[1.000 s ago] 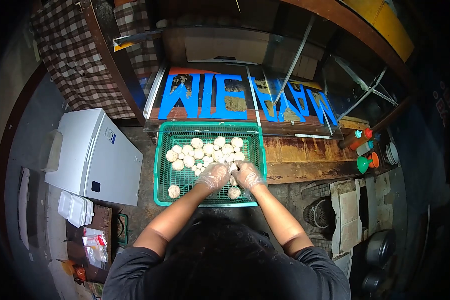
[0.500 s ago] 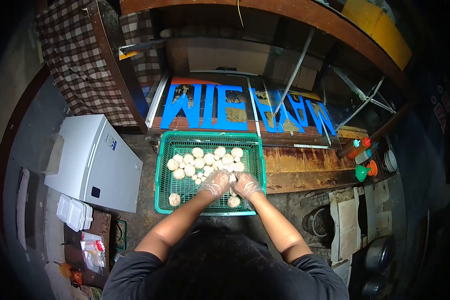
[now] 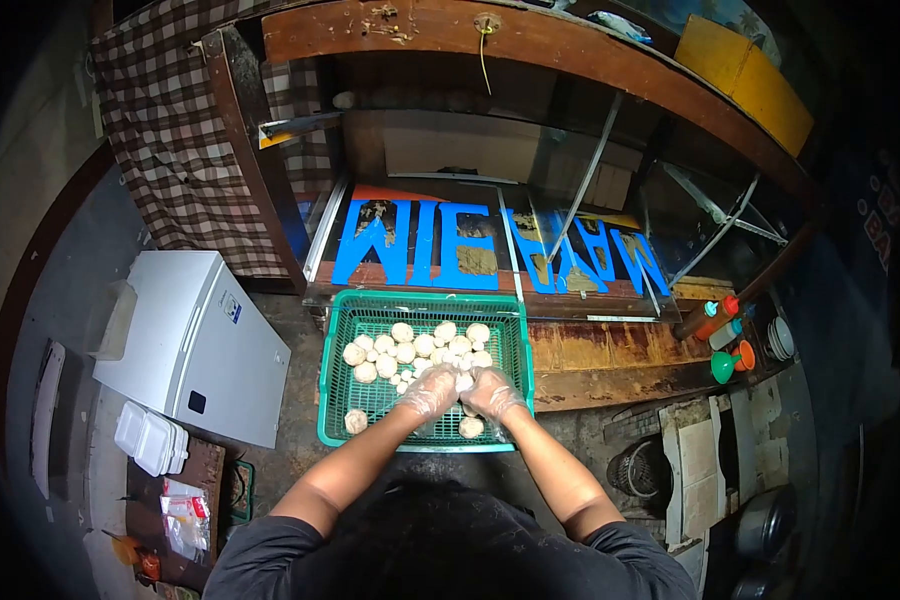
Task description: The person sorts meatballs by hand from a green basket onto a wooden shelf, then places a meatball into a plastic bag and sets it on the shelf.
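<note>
A green plastic basket (image 3: 327, 375) holds several round whitish balls (image 3: 402, 331) of different sizes, most of them grouped toward its middle and back. One ball (image 3: 356, 421) lies apart at the front left and another (image 3: 471, 427) at the front right. My left hand (image 3: 432, 392) and my right hand (image 3: 490, 393), both in clear plastic gloves, meet over the basket's front half. Their fingers are closed around a whitish piece (image 3: 464, 383) between them. The fingertips are partly hidden among the balls.
Behind the basket stands a glass case (image 3: 450, 240) with blue lettering. A white freezer (image 3: 200, 345) and foam boxes (image 3: 150, 438) are at the left. Sauce bottles (image 3: 715, 318) and a wooden bench (image 3: 610, 350) are at the right.
The whole view has shifted, so the basket and surroundings appear lower. Both hands remain together over the basket, with the whitish piece now showing more clearly between them.
</note>
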{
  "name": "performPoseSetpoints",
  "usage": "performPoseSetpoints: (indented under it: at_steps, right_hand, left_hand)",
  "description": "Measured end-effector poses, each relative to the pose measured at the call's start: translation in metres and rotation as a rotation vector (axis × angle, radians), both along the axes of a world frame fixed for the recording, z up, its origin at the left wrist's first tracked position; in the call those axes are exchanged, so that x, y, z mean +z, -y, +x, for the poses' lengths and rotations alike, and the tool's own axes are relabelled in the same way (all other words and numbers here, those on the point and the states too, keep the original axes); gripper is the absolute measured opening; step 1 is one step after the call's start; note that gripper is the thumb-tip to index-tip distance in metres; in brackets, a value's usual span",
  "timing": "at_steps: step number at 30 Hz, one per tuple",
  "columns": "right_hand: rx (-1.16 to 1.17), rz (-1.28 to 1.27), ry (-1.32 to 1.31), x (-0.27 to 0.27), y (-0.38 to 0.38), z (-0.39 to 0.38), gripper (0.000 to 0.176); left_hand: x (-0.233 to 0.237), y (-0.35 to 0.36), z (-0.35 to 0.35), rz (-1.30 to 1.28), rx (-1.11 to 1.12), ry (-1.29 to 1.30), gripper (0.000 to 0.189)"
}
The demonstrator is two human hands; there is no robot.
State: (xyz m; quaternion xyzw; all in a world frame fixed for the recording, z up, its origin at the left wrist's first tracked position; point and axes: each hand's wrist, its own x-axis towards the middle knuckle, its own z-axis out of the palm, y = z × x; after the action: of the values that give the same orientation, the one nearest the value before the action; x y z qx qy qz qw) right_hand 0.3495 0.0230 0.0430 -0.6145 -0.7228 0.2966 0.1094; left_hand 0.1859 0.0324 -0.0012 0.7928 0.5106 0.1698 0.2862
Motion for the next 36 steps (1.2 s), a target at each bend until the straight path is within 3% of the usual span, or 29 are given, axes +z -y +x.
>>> performPoseSetpoints:
  at_steps: [5, 8, 10, 12, 15, 16, 19, 26, 27, 33, 36]
  right_hand:
    - [0.026, 0.023, -0.173, 0.007, 0.004, 0.005, 0.043]
    - [0.024, -0.012, -0.244, 0.012, 0.010, 0.001, 0.048]
    - [0.035, 0.084, -0.247, 0.018, 0.017, -0.005, 0.053]
    - [0.009, 0.020, -0.291, 0.017, 0.024, -0.012, 0.054]
    - [-0.068, -0.031, -0.763, 0.011, 0.039, -0.025, 0.051]
    - [-0.070, -0.038, -0.762, 0.009, 0.041, -0.026, 0.051]
    - [-0.060, 0.012, -0.800, 0.004, 0.051, -0.031, 0.053]
    - [-0.112, -0.152, -1.194, 0.002, 0.068, -0.041, 0.059]
    - [-0.147, -0.148, -1.228, 0.002, 0.069, -0.043, 0.054]
    - [-0.175, -0.089, -1.131, 0.011, 0.076, -0.045, 0.041]
    - [-0.170, -0.080, -1.085, 0.010, 0.078, -0.045, 0.044]
  left_hand:
    - [0.012, 0.006, -0.022, -0.058, -0.047, 0.203, 0.035]
    - [0.006, 0.014, -0.035, -0.397, -0.003, 0.781, 0.034]
    - [0.029, 0.026, -0.043, -0.368, 0.015, 0.737, 0.038]
    - [0.028, 0.034, -0.052, -0.541, 0.023, 1.018, 0.049]
    - [0.034, 0.048, -0.063, -0.561, 0.011, 1.120, 0.054]
    - [0.038, 0.053, -0.065, -0.563, 0.002, 1.187, 0.054]
    - [0.043, 0.065, -0.072, -0.549, 0.065, 1.168, 0.052]
    - [0.036, 0.077, -0.077, -0.582, 0.160, 1.159, 0.049]
    - [0.037, 0.079, -0.077, -0.583, 0.179, 1.168, 0.049]
    - [0.040, 0.084, -0.078, -0.595, 0.155, 1.228, 0.051]
    - [0.039, 0.087, -0.076, -0.565, 0.173, 1.240, 0.050]
